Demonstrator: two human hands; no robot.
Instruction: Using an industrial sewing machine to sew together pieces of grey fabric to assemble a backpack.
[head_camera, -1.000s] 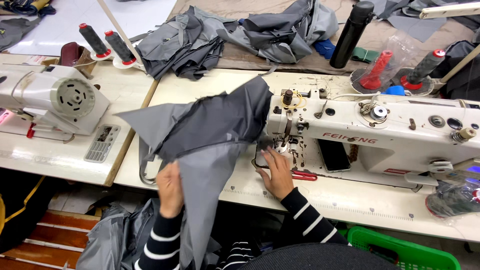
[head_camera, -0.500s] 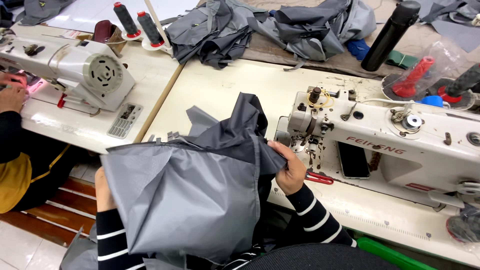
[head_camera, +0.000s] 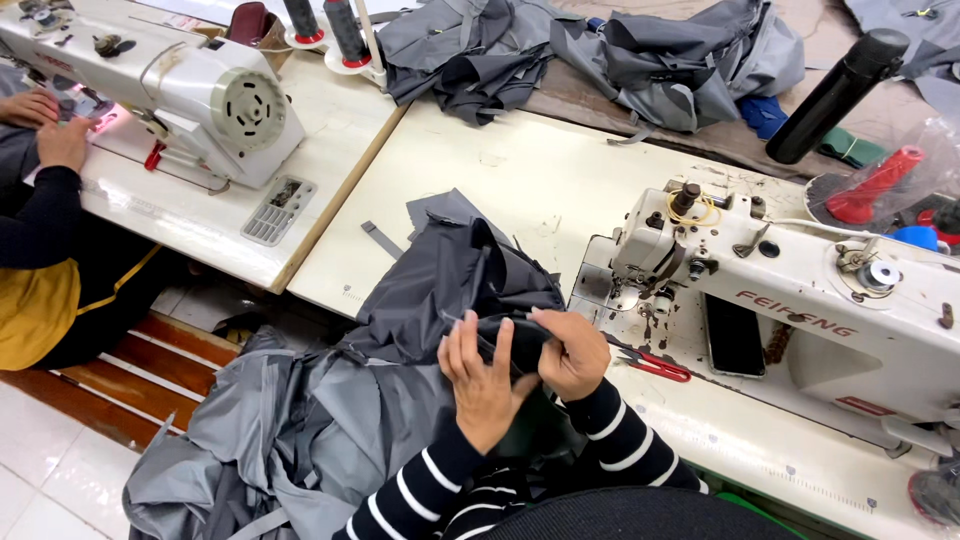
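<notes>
A big grey fabric piece (head_camera: 420, 300) lies bunched on the cream table's front edge and spills down over my lap. My left hand (head_camera: 482, 385) and my right hand (head_camera: 570, 350) meet over a dark folded part of it, both pinching that fold between fingers and thumb. Just right of my hands stands a white sewing machine (head_camera: 800, 290), its needle area (head_camera: 650, 300) close to my right hand. Red-handled snips (head_camera: 655, 365) lie on the machine bed beside my right wrist.
A second sewing machine (head_camera: 190, 85) stands at the left, where another person's hands (head_camera: 50, 125) work. More grey fabric (head_camera: 600, 50) is heaped at the back. A black flask (head_camera: 835, 95), thread cones (head_camera: 340, 30) and a red cone (head_camera: 875, 190) stand nearby.
The fabric, held spread out in front of me, has dropped onto the table edge and my lap. My hands have come together on one fold. The view has shifted left.
</notes>
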